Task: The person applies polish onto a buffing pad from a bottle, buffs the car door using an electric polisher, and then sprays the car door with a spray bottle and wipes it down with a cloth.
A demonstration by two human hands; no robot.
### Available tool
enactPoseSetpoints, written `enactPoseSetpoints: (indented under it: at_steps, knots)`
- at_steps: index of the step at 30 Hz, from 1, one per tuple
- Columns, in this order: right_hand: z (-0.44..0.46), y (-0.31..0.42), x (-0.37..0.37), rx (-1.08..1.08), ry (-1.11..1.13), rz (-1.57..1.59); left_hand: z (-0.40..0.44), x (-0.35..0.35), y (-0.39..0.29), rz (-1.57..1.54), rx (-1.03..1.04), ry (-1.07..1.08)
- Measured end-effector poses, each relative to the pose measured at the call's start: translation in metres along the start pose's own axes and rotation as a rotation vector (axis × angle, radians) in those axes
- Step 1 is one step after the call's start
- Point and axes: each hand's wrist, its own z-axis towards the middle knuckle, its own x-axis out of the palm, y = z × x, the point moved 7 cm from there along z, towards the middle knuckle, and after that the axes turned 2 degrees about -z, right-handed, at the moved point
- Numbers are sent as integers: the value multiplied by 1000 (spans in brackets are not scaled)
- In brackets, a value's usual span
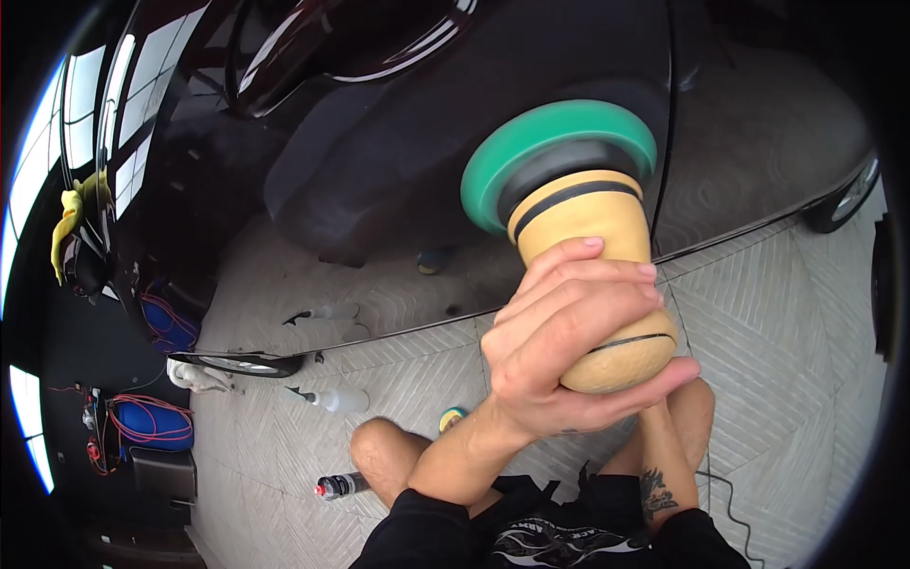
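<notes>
My left hand (pixel 564 332) wraps round the yellow body of a polisher (pixel 578 213), fingers over its top side and thumb along the rounded end nearest me. The polisher's round green pad (pixel 493 175), on a black backing, is up against the dark, glossy car door (pixel 398 142). Beneath the polisher my right forearm (pixel 664 465) reaches forward. The tool and my left hand hide the right hand, so its fingers do not show.
A clear spray bottle (pixel 339 399), a black bottle with a red top (pixel 339 486) and a small yellow-and-teal round thing (pixel 453 417) are on the patterned floor. A cord (pixel 732 503) runs at right. A blue container with red hose (pixel 152 424) stands left; a yellow cloth (pixel 66 232) hangs above.
</notes>
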Motion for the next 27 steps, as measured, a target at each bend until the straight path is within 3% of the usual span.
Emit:
enactPoseSetpoints:
  at_steps: [7,11,14,16,18,22,24,26,27]
  knots:
    - [-6,-20,28,-27,-2,-18,-26,-26,8,-7,-29,14]
    - [-10,-38,51,39,105,-9,-43,-43,15,7,-60,43]
    - [-8,0,55,-67,60,-86,-55,-54,18,47,-62,67]
    - [-9,4,64,-53,75,-69,-60,-71,21,-99,-65,-139]
    - [-9,5,75,-41,90,-43,-66,-80,23,-48,-57,-62]
    - [-10,8,93,-109,86,-18,-85,-95,20,-7,-41,-107]
    - [-11,10,103,-136,108,-53,-97,-108,20,81,-229,-331]
    - [-11,9,110,-149,104,-34,-105,-114,23,149,-158,-247]
    - [-11,10,113,-173,105,-23,-108,-116,22,194,-216,-354]
